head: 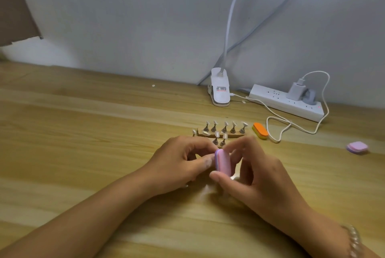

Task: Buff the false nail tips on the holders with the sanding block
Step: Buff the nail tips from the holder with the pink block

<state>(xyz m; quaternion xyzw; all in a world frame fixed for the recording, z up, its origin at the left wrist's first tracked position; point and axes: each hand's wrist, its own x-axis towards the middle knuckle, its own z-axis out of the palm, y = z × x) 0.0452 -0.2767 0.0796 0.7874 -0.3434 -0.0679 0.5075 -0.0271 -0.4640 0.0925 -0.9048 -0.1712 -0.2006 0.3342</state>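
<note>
Centre frame, my right hand (256, 174) pinches the pink sanding block (224, 164); it hides whether my curled left hand (181, 162) grips anything.

Home desk: wood top (104, 116), pwr strip (285, 102).

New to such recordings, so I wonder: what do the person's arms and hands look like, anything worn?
Both forearms are bare, with no sleeves in view. The left hand and right hand wear no gloves or visible rings. A bracelet of pale, glossy beads circles the right wrist.
</note>
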